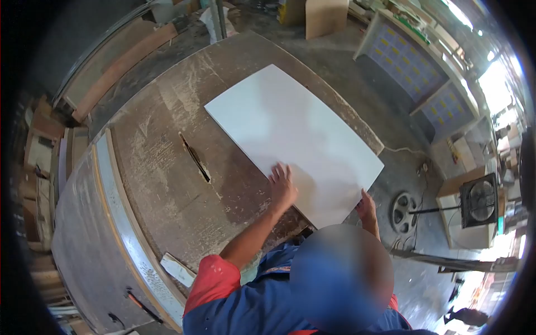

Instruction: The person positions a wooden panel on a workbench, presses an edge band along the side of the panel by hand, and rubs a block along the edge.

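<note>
A large white board lies flat on the brown worktable, in front of my body. My left hand rests over the board's left edge, with fingers apart and lying on its top face. At the right edge, near the close corner, my right hand grips the board. Its thumb side shows on top while the other fingers are partly hidden beneath the edge.
A slot is cut in the tabletop left of the board. A metal rail runs along the table's left part, with a scrap piece beside it. A black fan stands at the right, and a cabinet stands at the back right.
</note>
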Motion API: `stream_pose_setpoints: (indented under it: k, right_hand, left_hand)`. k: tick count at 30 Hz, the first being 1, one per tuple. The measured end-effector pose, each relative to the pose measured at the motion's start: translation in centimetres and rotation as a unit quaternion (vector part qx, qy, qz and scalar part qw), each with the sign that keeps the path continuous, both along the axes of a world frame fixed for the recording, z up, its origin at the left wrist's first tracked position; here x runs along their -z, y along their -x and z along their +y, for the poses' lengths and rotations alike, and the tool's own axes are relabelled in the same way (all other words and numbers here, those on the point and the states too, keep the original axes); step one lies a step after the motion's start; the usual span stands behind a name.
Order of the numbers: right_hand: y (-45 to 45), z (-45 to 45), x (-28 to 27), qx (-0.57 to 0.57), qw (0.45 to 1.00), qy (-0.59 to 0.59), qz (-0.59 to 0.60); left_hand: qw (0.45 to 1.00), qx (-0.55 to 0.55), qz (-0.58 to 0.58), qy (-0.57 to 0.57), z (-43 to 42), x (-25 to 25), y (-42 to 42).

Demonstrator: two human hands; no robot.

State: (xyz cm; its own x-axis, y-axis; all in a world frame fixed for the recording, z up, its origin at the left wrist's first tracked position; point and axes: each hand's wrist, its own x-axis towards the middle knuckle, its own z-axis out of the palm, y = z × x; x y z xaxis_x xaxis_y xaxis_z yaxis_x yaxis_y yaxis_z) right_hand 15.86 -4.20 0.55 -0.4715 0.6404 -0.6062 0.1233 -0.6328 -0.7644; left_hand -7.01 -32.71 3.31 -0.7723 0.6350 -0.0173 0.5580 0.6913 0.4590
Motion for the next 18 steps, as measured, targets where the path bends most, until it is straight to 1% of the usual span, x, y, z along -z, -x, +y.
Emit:
stream_pose_setpoints:
  k: [1,3,4,5,6,7,8,9,10,11,12,13,14,15,16,17,18]
  right_hand:
    - [0.3,0.6,-0.1,-0.011,1.000,-0.007,0.001]
    - [0.6,0.8,-0.2,-0.017,0.999,0.009,-0.029]
    - [0.6,0.8,-0.3,-0.015,1.000,0.008,0.000]
    - [0.5,1.0,-0.5,-0.026,1.000,0.006,0.003]
    - [0.4,1.2,-0.7,-0.023,0.999,0.009,0.034]
    - [1.0,0.6,-2.1,-0.017,0.998,0.012,0.066]
    - [1.0,0.0,-3.5,0.000,0.997,-0.024,0.070]
    - [1.3,0.0,-4.9,-0.002,0.997,-0.019,0.074]
    - [1.4,0.0,-5.8,0.002,0.994,-0.071,0.087]
    - [1.3,-0.2,-6.5,0.009,0.988,-0.120,0.099]
    - [1.5,-0.5,-7.5,0.011,0.989,-0.111,0.101]
    - [1.7,-0.8,-8.8,0.022,0.985,-0.152,0.085]
    - [1.9,-1.0,-10.1,0.032,0.978,-0.193,0.067]
    - [2.1,-1.6,-11.3,0.034,0.979,-0.187,0.069]
    - [2.5,-2.6,-12.6,0.047,0.967,-0.240,0.069]
    - [2.7,-3.9,-14.4,0.060,0.952,-0.292,0.067]
    - [3.0,-5.6,-17.0,0.058,0.949,-0.303,0.070]
  left_hand:
    - [0.999,0.021,-0.029,-0.013,-0.2,-0.5,-1.7]
    - [0.996,0.026,-0.021,-0.085,-0.4,1.2,-2.8]
    - [0.996,0.014,-0.017,-0.088,-0.6,0.6,-2.7]
    - [0.995,0.025,-0.029,-0.088,-0.8,-0.1,-2.6]
    - [0.995,0.038,-0.040,-0.087,-1.1,-1.0,-2.5]
    - [0.995,0.032,-0.035,-0.085,-1.3,-1.8,-2.3]
    - [0.993,0.038,-0.040,-0.105,-1.5,-2.6,-2.2]
    - [0.990,0.047,-0.044,-0.123,-1.7,-3.4,-2.0]
    - [0.991,0.046,-0.041,-0.117,-2.1,-4.3,-1.7]
    - [0.988,0.059,-0.043,-0.136,-2.5,-5.2,-1.3]
    - [0.984,0.073,-0.045,-0.156,-2.8,-5.7,-1.1]
    - [0.985,0.075,-0.043,-0.147,-3.2,-5.6,-1.0]
    - [0.981,0.077,-0.052,-0.168,-3.5,-5.3,-0.9]
    - [0.977,0.079,-0.060,-0.190,-3.7,-5.2,-0.8]
    - [0.978,0.081,-0.059,-0.185,-4.1,-5.2,-0.9]
    - [0.974,0.086,-0.060,-0.201,-4.4,-5.3,-1.1]
    - [0.970,0.092,-0.061,-0.218,-4.6,-5.3,-1.4]
